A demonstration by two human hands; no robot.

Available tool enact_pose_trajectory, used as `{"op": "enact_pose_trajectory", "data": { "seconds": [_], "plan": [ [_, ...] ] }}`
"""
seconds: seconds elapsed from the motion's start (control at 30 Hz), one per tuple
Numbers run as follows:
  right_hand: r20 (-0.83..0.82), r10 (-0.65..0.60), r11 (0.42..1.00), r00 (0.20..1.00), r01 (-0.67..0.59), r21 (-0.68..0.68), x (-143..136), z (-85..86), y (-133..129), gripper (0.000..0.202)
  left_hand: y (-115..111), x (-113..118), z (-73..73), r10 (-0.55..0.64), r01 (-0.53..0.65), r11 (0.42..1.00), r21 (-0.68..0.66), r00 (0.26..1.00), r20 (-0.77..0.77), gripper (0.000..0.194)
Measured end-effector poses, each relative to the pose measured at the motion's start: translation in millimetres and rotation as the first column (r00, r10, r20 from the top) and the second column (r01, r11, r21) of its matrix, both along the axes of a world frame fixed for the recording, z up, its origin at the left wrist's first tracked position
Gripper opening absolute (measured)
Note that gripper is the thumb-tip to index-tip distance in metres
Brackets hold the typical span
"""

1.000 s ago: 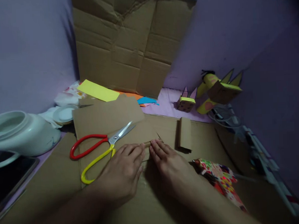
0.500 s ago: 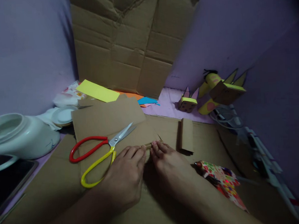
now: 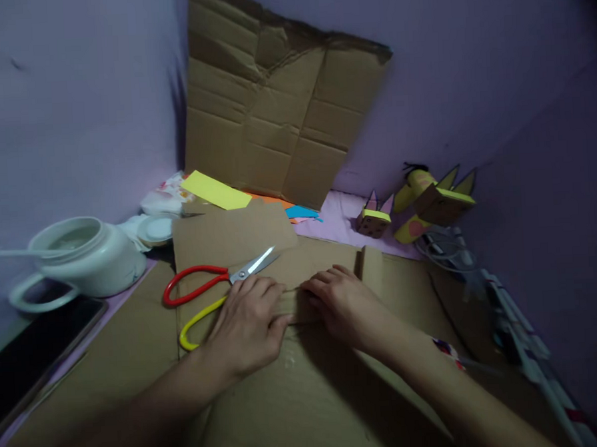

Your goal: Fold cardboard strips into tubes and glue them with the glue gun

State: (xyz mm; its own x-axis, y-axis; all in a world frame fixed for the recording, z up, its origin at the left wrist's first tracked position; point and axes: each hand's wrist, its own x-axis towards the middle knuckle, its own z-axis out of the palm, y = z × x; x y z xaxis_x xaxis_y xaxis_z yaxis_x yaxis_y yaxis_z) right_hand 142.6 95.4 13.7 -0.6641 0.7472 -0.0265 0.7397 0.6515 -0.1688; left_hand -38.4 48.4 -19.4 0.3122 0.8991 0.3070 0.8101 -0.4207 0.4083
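Note:
Between my two hands lies a small folded cardboard piece, low over the cardboard sheet on the table. My left hand has its fingers curled on the piece's left end, the thumb at its near edge. My right hand grips the right end, its fingertips bent over and partly hidden. Scissors with one red and one yellow handle lie just beyond my left hand, blades partly open. Past my right hand stands a folded cardboard strip.
A white pot and a dark phone are at the left. Yellow paper and a tall cardboard panel are at the back. Cardboard figures stand back right. My right forearm mostly covers a patterned object.
The view has shifted, with the pot and phone showing more. My right hand has turned and lifted slightly, and more of the small cardboard piece shows between my hands. My right forearm now covers the patterned object.

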Motion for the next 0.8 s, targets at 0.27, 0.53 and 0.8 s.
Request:
{"op": "enact_pose_trajectory", "data": {
  "seconds": [0.27,0.53,0.8],
  "plan": [
    [-0.288,-0.143,0.988,0.947,0.121,-0.091,11.7,0.3,-40.5,0.025,-11.2,-3.6,4.2,-0.118,0.113,0.992,0.053,0.987,0.109,0.030],
    [-0.407,-0.143,0.973,0.902,0.204,0.110,17.0,-12.6,-68.4,0.013,-19.1,0.5,6.0,-0.275,0.248,0.935,0.251,0.959,0.075,0.013],
    [-0.287,-0.027,0.915,0.957,0.140,0.378,6.7,-17.5,-71.3,0.012,-19.2,6.2,4.5,-0.319,0.288,0.912,0.293,0.945,0.064,0.014]
  ]
}}
